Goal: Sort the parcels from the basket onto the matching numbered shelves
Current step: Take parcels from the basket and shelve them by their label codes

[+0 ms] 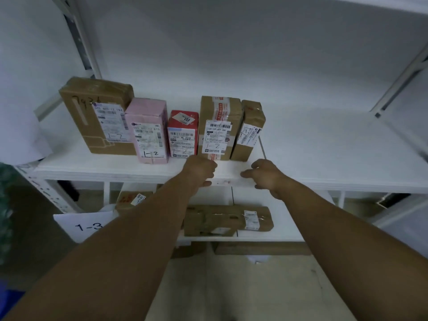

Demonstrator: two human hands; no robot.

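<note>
Five parcels stand in a row on the white upper shelf (324,158): a big brown box (97,117), a pink box (149,130), a small red box (183,135), a tall brown box (218,126) and a slim brown parcel (249,130). Most show a handwritten "1-2". My left hand (200,170) is at the shelf's front edge, just below the tall brown box, fingers curled and holding nothing. My right hand (264,174) hovers at the edge below the slim parcel, its fingers loosely spread, with nothing in it.
The shelf below carries a flat brown parcel (227,220) and another brown box (132,199) at the left, with a paper sign reading "1-3" (83,225). Metal uprights frame both sides of the rack. The basket is out of view.
</note>
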